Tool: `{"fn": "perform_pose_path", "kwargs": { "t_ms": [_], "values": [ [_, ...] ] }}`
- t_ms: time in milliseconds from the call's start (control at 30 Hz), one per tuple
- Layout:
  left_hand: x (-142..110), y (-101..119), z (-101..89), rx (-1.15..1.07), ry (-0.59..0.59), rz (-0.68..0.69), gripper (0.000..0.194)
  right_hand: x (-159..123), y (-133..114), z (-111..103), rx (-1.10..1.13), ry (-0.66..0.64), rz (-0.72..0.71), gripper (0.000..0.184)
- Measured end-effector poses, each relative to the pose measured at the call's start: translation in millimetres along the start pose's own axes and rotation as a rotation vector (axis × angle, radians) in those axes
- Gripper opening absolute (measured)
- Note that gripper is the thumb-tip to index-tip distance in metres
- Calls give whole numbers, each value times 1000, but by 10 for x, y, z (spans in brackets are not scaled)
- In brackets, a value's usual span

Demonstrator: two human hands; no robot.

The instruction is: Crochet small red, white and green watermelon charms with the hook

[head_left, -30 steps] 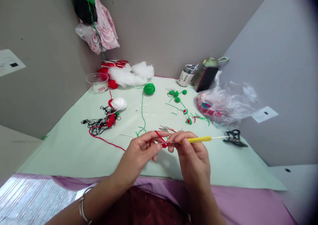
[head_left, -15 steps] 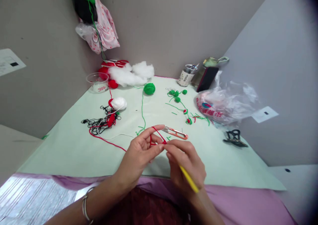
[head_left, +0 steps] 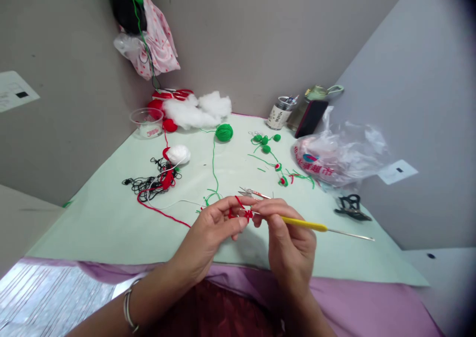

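Between thumb and fingers, my left hand [head_left: 210, 228] pinches a small piece of red crochet work [head_left: 248, 214], with red yarn looped over the index finger. A red strand [head_left: 163, 212] trails from that hand to the left across the table. My right hand [head_left: 292, 238] is closed around the yellow grip of a crochet hook [head_left: 305, 223]. The hook's thin tip reaches the red stitches, and its other metal end points right. Just beyond my fingers lie orange-handled thread snips [head_left: 256, 193], partly hidden by my right hand.
A green yarn ball [head_left: 224, 133], white yarn ball [head_left: 178, 154] and tangled black cord [head_left: 143, 184] lie on the pale table. White stuffing [head_left: 197, 110] sits at the back. Small green crocheted pieces [head_left: 266, 149], a plastic bag [head_left: 334, 153] and a black claw clip [head_left: 352, 208] are to the right.
The crochet hook has swung from pointing down toward me to lying nearly level, its rear end now to the right. My right hand has turned and shifted slightly right; the yarn loop looks smaller.
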State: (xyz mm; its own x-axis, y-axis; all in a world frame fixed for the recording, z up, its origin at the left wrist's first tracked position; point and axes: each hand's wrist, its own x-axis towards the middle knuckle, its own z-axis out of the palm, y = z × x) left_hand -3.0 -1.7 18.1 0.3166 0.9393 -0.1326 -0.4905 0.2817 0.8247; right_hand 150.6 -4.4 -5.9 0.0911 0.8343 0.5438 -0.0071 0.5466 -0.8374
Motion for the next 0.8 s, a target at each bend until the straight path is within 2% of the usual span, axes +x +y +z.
{"fn": "perform_pose_path", "kwargs": {
  "t_ms": [167,333,467,667,800],
  "values": [
    [17,41,-37,127,-50,72,19,-15,-10,-28,8,-37,16,22],
    [23,46,-87,199,43,50,17,-9,-32,-36,42,-38,19,23],
    [1,71,-136,277,23,70,24,-9,-41,-69,47,-37,15,22],
    [22,99,-125,253,-6,63,18,-3,-34,-94,96,-71,27,22],
    [30,115,-117,271,-2,64,21,-5,-15,-104,126,-72,40,22]
  ]
}}
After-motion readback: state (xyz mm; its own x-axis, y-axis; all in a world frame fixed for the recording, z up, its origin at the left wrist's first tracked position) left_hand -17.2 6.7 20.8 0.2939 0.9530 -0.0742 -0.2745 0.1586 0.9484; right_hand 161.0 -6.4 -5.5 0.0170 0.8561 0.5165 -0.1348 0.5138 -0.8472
